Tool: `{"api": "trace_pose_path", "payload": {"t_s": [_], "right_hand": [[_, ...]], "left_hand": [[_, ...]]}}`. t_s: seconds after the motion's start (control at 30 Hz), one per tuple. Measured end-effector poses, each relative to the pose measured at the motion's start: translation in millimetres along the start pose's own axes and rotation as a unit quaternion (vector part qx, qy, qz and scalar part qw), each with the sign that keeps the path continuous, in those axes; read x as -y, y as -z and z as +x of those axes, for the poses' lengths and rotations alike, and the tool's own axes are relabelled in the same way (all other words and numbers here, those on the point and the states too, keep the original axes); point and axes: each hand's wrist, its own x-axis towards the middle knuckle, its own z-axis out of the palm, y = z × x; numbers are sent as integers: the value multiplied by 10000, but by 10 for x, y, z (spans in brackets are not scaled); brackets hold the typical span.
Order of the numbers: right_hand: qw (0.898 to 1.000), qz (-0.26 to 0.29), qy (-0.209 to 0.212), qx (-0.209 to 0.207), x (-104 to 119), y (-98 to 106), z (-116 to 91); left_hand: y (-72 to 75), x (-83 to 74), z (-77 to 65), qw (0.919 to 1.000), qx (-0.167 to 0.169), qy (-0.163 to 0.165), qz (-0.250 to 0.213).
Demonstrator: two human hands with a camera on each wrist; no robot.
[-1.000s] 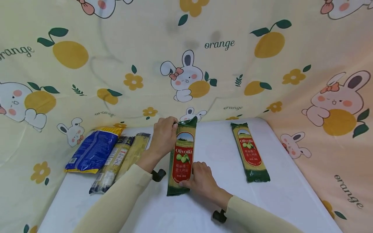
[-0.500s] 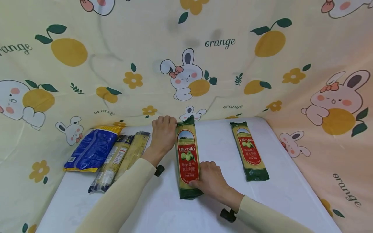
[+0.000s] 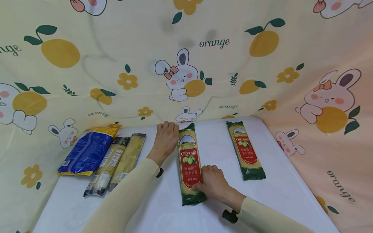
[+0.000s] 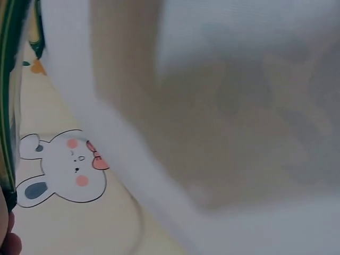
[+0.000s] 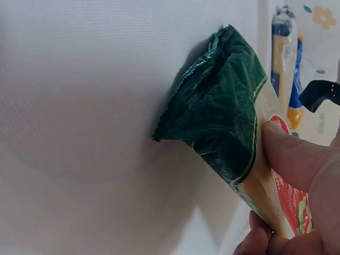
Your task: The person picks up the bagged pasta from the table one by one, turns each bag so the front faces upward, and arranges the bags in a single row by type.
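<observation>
A packet of spaghetti (image 3: pixel 189 158) in green and gold wrapping with a red Olivoilà label stands out at mid-table, label facing up. My left hand (image 3: pixel 166 140) pinches its far end at the left corner; in the left wrist view only a few fingertips (image 4: pixel 11 241) show beside the green end. Lower down, my right hand (image 3: pixel 215 183) grips the near right edge, thumb (image 5: pixel 292 156) over the label side and fingers beneath. The right wrist view has the crimped green near end close over the white table. A matching spaghetti packet (image 3: pixel 246 150) lies apart to the right.
On the left of the white table (image 3: pixel 157 215) lie a blue and yellow bag (image 3: pixel 87 152) and two clear packs of pasta, one middle pack (image 3: pixel 109 165) and one inner pack (image 3: pixel 131 153). A printed cloth (image 3: pixel 140 38) rises behind and along the sides.
Both hands have shifted the held packet to the right, its near end swinging further right, then slightly nearer. The other packs keep their places; the head view has turned slightly.
</observation>
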Motion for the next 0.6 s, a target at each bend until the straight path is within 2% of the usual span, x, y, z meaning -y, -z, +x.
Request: {"api": "trace_pose_path", "payload": {"t_s": [0.2, 0.37, 0.47, 0.6], "right_hand": [[10000, -19, 6, 40, -8, -4, 7], [10000, -44, -27, 39, -9, -11, 22], [9999, -111, 37, 16, -36, -42, 48], [9992, -383, 109, -10, -135, -93, 67]], "left_hand": [[-88, -17, 4, 9997, 44, -62, 234], [-121, -24, -12, 9999, 113, 45, 78], [-118, -32, -71, 9987, 410, 237, -210], [-112, -101, -221, 9925, 1045, 322, -546]]}}
